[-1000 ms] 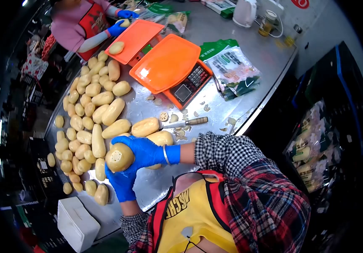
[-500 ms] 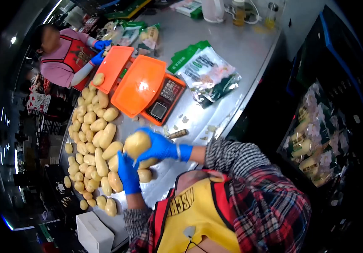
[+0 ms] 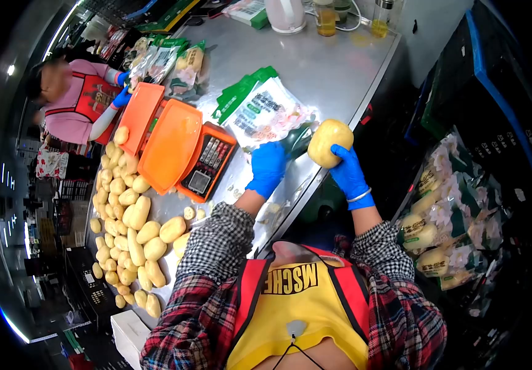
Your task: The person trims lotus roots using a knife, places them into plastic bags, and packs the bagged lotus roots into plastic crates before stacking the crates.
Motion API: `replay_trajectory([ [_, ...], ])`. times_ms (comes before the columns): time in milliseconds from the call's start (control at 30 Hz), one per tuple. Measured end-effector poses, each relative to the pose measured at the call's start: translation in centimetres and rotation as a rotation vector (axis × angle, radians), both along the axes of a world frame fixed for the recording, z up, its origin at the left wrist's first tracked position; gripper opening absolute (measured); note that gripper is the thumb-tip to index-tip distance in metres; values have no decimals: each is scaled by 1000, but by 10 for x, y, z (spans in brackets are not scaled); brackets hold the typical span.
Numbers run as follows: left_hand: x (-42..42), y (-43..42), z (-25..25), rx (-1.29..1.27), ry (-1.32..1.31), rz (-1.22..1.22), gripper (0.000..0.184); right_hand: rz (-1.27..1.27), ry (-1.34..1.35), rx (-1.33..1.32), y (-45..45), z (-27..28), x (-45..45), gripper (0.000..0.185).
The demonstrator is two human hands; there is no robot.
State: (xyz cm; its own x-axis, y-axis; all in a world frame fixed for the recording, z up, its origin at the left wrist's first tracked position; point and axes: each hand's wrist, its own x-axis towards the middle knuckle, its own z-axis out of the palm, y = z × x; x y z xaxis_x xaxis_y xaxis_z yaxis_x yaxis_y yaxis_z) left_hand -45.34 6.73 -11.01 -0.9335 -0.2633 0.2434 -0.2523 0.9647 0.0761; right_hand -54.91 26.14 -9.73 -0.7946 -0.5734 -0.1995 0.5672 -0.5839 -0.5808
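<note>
In my right hand [image 3: 349, 176] is a thick, pale yellow piece of lotus root [image 3: 330, 143], gripped from below and held up beyond the table's edge. My left hand [image 3: 267, 166] is closed at the lower edge of a printed plastic bag [image 3: 266, 114], the top one of a green and white stack; its fingertips are hidden. To the left of that hand stands a scale with an orange tray [image 3: 170, 148] and a keypad [image 3: 212, 157]. A large heap of lotus roots [image 3: 135, 246] covers the table's left side.
Filled bags [image 3: 436, 216] with flower prints lie in a dark crate at right. Across the table a co-worker [image 3: 74, 98] in blue gloves works beside a second orange tray [image 3: 141, 117]. A white kettle [image 3: 285, 13] and jars [image 3: 326, 18] stand at the back. Small scraps [image 3: 200, 214] lie near the scale.
My right hand has carried the lotus root away from the heap to the right. My left hand has left the heap and reached the bag stack. The view has shifted to the right.
</note>
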Motion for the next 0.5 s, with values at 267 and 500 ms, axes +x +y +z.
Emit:
replay_trajectory([
  [267, 5, -22, 16, 905, 62, 415, 12, 432, -69, -205, -37, 3, -15, 54],
  [500, 13, -41, 28, 1713, 315, 432, 13, 553, -119, -170, -72, 1, -12, 57],
])
